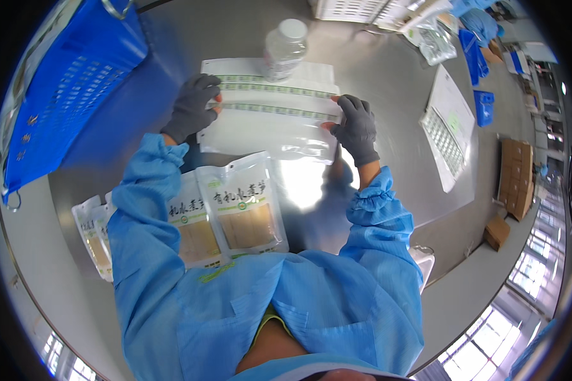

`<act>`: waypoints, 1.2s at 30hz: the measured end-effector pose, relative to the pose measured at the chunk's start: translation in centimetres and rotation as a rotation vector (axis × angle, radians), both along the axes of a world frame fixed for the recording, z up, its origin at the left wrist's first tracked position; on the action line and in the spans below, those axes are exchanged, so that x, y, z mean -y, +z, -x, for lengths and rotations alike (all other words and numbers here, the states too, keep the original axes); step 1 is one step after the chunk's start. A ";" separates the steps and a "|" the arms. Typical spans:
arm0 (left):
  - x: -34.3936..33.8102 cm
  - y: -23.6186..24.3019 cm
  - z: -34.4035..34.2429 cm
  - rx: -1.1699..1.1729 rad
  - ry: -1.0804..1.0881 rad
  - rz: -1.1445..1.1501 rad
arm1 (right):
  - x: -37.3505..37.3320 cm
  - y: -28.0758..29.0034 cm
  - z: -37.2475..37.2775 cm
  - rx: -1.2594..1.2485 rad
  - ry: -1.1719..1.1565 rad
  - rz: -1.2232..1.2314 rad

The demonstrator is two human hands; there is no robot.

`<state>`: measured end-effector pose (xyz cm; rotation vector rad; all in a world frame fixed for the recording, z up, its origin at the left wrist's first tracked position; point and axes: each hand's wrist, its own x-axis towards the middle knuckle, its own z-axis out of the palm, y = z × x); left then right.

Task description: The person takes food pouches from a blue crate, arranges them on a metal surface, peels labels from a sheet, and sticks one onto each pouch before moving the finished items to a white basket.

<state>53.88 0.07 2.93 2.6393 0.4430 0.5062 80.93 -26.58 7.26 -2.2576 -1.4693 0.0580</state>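
A white label sheet (267, 113) with rows of small green labels is spread over the metal table in front of me. My left hand (194, 106), in a grey glove with bare fingertips, pinches its left edge. The sheet's right edge is between the thumb and finger of my right hand (356, 126), gloved the same way. Glossy white film or pouches (279, 145) show beneath the near side of the sheet. On its far part stands a clear plastic bottle (287, 47) with a white cap. Several printed pouches (246, 206) with tan contents lie near my left forearm, partly covered by it.
A large blue perforated crate (76, 89) stands at the left. White baskets (356, 11) and clear plastic bags (435, 41) sit along the far side. To the right lies a white board (450, 127) with a label sheet. Brown cartons (516, 174) and blue bins (483, 108) are beyond the table.
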 end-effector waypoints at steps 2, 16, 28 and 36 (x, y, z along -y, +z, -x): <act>0.8 0.7 -0.5 -0.053 0.004 -0.062 | 2.1 -1.2 -1.6 -0.031 -0.060 -0.015; 3.6 1.5 -3.7 -0.118 -0.056 -0.087 | 2.2 -3.3 -1.0 0.083 -0.016 -0.194; 17.3 5.1 9.9 -0.039 -0.052 -0.033 | 3.6 -5.2 1.6 0.364 -0.021 -0.225; 19.0 5.8 10.7 -0.048 0.125 0.067 | 1.7 -3.7 -1.2 0.016 -0.033 -0.108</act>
